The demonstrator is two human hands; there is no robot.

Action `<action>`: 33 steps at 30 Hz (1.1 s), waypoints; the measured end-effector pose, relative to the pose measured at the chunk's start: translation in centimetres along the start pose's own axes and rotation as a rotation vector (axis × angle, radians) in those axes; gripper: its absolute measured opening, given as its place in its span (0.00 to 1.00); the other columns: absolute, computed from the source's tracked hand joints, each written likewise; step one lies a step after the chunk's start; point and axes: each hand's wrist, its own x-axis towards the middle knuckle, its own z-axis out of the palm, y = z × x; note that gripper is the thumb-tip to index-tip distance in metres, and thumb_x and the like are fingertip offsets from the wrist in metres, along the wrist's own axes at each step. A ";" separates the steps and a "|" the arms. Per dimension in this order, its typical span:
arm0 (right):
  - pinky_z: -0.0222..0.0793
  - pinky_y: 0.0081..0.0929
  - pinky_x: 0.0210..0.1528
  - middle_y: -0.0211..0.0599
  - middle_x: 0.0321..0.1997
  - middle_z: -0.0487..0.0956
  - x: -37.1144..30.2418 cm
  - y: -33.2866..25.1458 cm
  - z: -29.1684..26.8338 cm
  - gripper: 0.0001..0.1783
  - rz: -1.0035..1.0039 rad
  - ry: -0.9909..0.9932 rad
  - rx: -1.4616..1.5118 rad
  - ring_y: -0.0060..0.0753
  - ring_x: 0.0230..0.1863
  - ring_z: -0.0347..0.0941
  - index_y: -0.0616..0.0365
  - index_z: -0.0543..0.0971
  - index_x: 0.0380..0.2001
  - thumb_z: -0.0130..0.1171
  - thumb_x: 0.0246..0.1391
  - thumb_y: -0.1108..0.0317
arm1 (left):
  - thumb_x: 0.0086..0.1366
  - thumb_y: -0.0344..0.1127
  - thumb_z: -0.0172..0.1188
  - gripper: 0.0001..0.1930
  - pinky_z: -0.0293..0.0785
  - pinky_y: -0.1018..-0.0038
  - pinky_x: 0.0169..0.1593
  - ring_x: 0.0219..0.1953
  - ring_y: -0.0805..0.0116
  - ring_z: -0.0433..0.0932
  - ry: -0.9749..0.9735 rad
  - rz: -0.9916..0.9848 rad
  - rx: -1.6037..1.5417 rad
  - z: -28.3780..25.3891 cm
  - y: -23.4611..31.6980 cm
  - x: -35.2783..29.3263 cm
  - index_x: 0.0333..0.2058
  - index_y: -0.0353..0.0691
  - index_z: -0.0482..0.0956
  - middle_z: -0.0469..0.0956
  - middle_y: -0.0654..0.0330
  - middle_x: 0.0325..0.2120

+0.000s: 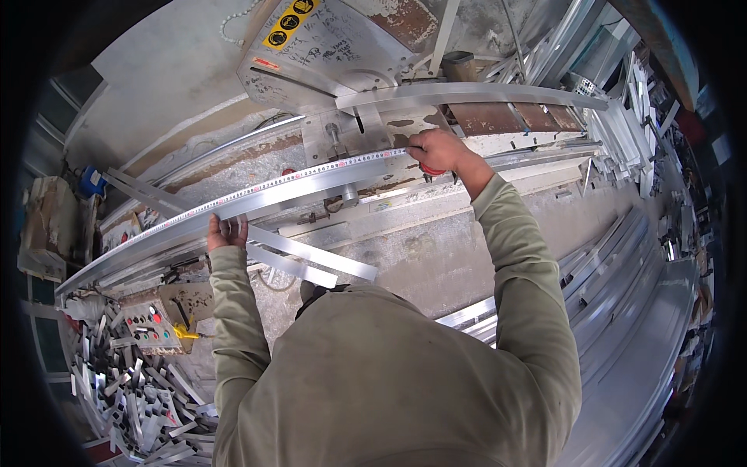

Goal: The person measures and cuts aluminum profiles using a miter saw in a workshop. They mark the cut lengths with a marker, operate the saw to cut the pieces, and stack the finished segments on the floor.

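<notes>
Possibly, tape (299, 175) skews if right hand (437, 149), gripping its case (431, 170), drifts; left hand (227, 233) touches metal bar (303, 191), grip unclear.

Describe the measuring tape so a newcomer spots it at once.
Find the long silver metal bar sweeping from the far left to mid-picture. Along its upper edge runs the measuring tape, a thin white strip reaching the right hand. Dense black and red markings set it apart from the plain bars nearby.
</notes>
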 end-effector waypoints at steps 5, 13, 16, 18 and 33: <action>0.78 0.54 0.55 0.45 0.47 0.88 -0.4 -0.2 0.5 0.19 0.045 0.003 -0.038 0.58 0.52 0.83 0.46 0.86 0.49 0.56 0.72 0.47 | 0.74 0.47 0.69 0.17 0.81 0.39 0.62 0.56 0.59 0.79 -0.024 -0.015 0.016 -0.5 0.3 0.6 0.53 0.46 0.80 0.80 0.67 0.50; 0.79 0.53 0.55 0.43 0.46 0.86 -2.0 -1.1 0.0 0.17 0.048 0.097 -0.090 0.55 0.54 0.83 0.46 0.86 0.49 0.56 0.72 0.49 | 0.74 0.43 0.70 0.14 0.82 0.38 0.61 0.56 0.59 0.80 -0.093 -0.014 0.011 -0.6 1.4 -1.9 0.51 0.45 0.81 0.83 0.66 0.46; 0.79 0.51 0.52 0.40 0.43 0.85 -2.8 -1.8 -1.5 0.14 -0.016 0.186 -0.081 0.54 0.50 0.82 0.46 0.85 0.46 0.60 0.69 0.52 | 0.73 0.45 0.70 0.17 0.81 0.40 0.61 0.58 0.59 0.79 -0.107 0.018 0.021 -0.4 2.2 -3.6 0.54 0.45 0.81 0.83 0.65 0.51; 0.79 0.51 0.51 0.39 0.43 0.85 -3.5 -2.7 -2.9 0.13 -0.023 0.211 -0.103 0.53 0.50 0.82 0.46 0.86 0.45 0.61 0.68 0.52 | 0.73 0.47 0.70 0.20 0.81 0.41 0.62 0.60 0.58 0.79 -0.114 0.044 0.042 -0.2 2.9 -4.9 0.57 0.45 0.80 0.83 0.65 0.54; 0.81 0.50 0.43 0.36 0.41 0.84 -5.5 -4.6 -7.6 0.10 -0.088 0.434 -0.169 0.52 0.44 0.83 0.48 0.86 0.42 0.65 0.67 0.56 | 0.72 0.46 0.72 0.25 0.81 0.38 0.64 0.66 0.50 0.77 -0.183 0.115 -0.013 2.5 5.1 -8.6 0.61 0.41 0.77 0.77 0.56 0.63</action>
